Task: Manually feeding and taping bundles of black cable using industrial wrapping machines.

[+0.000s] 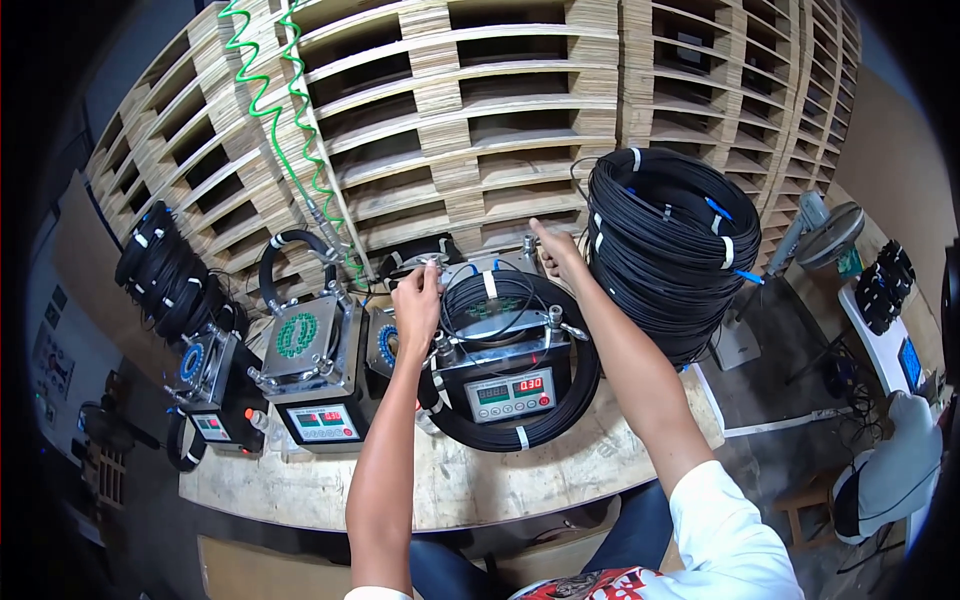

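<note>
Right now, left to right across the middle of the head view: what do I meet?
Blue-ring machine → green-ring machine → left hand → right hand → black cable stack → fan.

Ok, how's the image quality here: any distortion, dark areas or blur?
Head view: fisheye bending, clear along the pallets and the workbench's front edge; black corners; the nearest machine's red digits glow brightly; left hand and right hand look fairly sharp.
</note>
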`<state>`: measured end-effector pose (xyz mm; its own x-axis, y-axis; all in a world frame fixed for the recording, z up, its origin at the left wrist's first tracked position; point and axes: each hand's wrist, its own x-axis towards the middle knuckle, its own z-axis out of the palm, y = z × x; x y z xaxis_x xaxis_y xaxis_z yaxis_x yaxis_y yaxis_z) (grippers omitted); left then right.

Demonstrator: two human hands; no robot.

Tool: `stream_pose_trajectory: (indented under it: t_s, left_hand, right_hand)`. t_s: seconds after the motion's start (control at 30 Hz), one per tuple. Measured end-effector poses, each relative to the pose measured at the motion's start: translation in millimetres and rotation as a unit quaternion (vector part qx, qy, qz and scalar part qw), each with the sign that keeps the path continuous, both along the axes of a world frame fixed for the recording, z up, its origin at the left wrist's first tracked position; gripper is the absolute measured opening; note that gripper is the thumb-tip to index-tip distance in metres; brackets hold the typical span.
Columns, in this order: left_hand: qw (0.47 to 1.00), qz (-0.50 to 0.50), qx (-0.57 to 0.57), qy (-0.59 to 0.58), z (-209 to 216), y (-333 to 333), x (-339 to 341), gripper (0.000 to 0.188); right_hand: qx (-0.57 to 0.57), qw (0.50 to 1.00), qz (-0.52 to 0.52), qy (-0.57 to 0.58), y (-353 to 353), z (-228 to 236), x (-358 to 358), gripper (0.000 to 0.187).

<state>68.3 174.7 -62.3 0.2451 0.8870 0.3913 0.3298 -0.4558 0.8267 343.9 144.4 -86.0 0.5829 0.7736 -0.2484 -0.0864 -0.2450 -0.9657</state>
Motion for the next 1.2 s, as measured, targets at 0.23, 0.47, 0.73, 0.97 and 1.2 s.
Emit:
stream_pose_trajectory:
  t_s: [0.23, 0.47, 0.73, 0.97, 1.2]
  left_hand:
    - [1.000, -0.003, 0.000, -0.002, 0, -7, 7, 0.038]
    - [1.000, 0.003, 0.024, 0.006, 0, -3, -1, 0.033]
    - [1.000, -0.001, 0.019, -0.005, -1, -5, 6, 0.030]
    - [0.999, -0.001, 0.025, -0.020, -6, 1, 2, 0.030]
    - [0.999, 0.012, 0.043, -0.025, -7, -1, 3, 0.029]
  right_hand:
    - [0.099, 0.987, 0.029, 0.122, 21, -37, 33, 0.027]
    - [0.135, 0.974, -0.108, 0.144, 15, -31, 14, 0.029]
    - [0.104, 0.992, -0.066, 0.011, 20, -48, 33, 0.026]
    - [0.161, 0.917, -0.031, -0.365, 26, -25, 11, 0.041]
    - [0.111, 0.880, 0.086, -0.453, 27, -12, -8, 0.031]
